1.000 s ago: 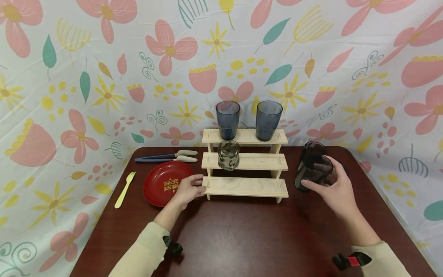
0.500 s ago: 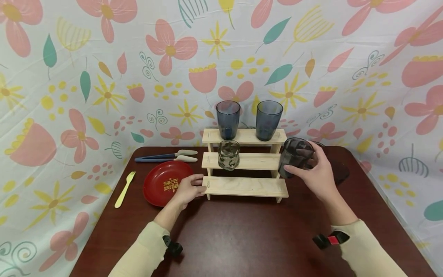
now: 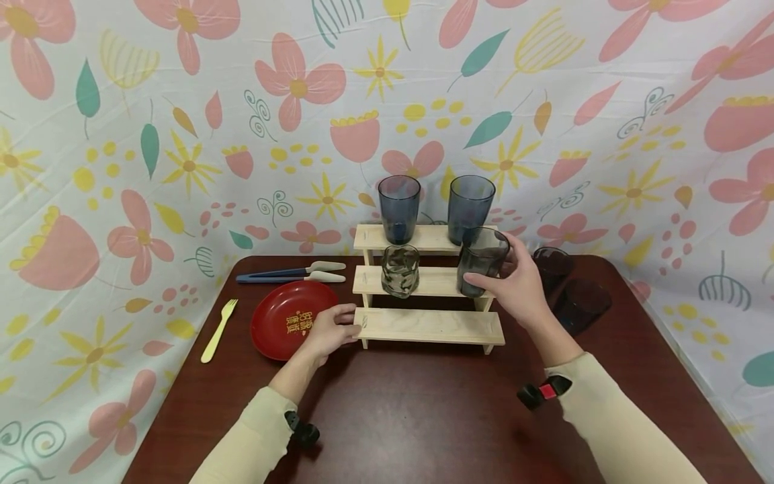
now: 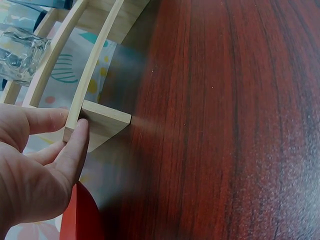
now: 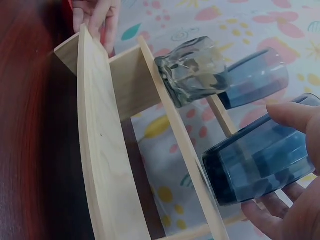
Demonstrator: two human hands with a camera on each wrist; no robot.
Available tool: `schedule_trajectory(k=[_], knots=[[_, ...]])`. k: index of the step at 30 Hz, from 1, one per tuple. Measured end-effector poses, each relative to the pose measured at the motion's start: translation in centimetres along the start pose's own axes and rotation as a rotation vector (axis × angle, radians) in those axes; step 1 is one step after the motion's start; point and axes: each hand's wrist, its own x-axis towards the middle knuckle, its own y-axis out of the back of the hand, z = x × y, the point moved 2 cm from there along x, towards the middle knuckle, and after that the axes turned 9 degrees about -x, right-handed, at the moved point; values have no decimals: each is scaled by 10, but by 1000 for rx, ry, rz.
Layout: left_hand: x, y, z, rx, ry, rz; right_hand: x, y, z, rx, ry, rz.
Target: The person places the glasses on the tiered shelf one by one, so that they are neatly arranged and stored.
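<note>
Wooden three-tier rack (image 3: 438, 282): pretty much mid-frame
Left hand (image 3: 330, 332): pinches the left end of its lowest board (image 3: 429, 326)
Right hand (image 3: 523, 282): curled round a dark see-through tapered tumbler (image 3: 476, 259), right of centre, by the middle board (image 3: 440, 284)

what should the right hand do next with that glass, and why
Probably ease the held glass down onto the right part of the middle shelf. The right hand has it there, and the wavy glass stands toward the left end, leaving space. The left hand pinches the bottom shelf, which should help steadiness. Whether the base already touches is hard to tell.
</note>
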Motion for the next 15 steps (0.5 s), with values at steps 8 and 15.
schedule_trajectory(k=[8, 15], knots=[[-2, -1, 3, 17, -3, -2, 5, -11, 0, 16, -11, -11], [-2, 0, 2, 14, -6, -2, 5, -15, 2, 1, -3, -3]])
